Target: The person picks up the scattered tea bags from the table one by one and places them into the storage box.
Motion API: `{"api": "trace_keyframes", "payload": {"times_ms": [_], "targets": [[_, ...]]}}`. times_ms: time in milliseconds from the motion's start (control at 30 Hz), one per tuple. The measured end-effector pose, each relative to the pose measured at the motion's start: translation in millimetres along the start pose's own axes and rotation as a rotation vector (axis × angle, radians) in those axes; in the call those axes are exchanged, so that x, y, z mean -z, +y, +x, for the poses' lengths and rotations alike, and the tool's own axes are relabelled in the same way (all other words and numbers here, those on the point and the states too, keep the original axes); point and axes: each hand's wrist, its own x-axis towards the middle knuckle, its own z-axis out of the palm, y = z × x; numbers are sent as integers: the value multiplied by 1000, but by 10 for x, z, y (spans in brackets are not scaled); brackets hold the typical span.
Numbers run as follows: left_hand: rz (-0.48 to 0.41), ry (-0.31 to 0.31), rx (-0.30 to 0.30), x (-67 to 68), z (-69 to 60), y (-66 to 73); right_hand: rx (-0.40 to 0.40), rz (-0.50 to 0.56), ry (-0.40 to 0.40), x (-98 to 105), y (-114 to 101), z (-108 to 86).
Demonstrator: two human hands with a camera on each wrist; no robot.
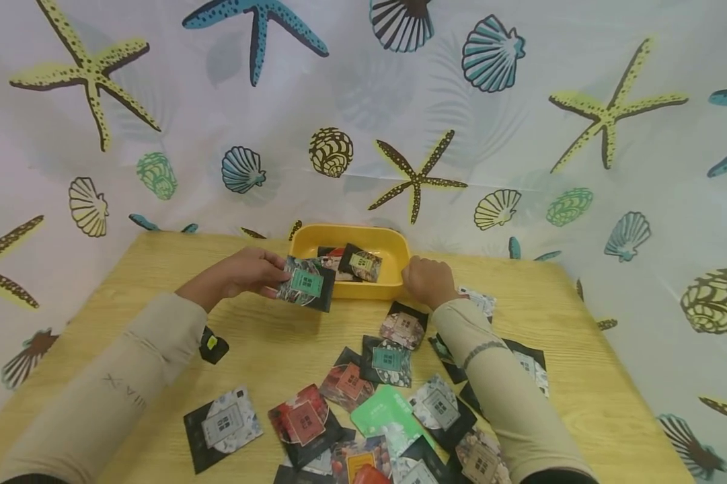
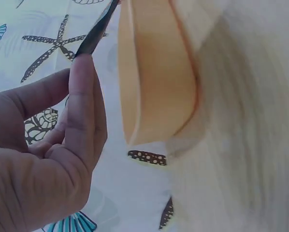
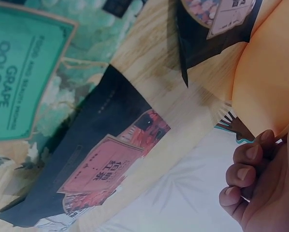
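Your left hand [image 1: 251,274] pinches, your right hand [image 1: 428,281] curls

Your left forearm [image 1: 115,376], beige-sleeved, points between 1 and 2 o'clock; its hand sits between 8 and 9 o'clock in the head view, fingers fairly straight. Your right forearm [image 1: 508,390] points to 11 o'clock, hand near 4 o'clock, fingers folded towards the palm.
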Motion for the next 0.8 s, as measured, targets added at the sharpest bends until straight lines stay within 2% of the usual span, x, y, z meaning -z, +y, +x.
{"api": "trace_keyframes", "payload": {"times_ms": [233,367,567,800], "targets": [[-37,98,24,-38,342,302,-20,-6,-15,55,12,15],[-68,156,42,-107,568,394,-22,-8,-21,56,29,12],[-81,213,104,-214,861,365,-20,5,-42,22,12,-3],[-68,238,114,-287,1029,338,-15,26,-21,52,9,13]]}}
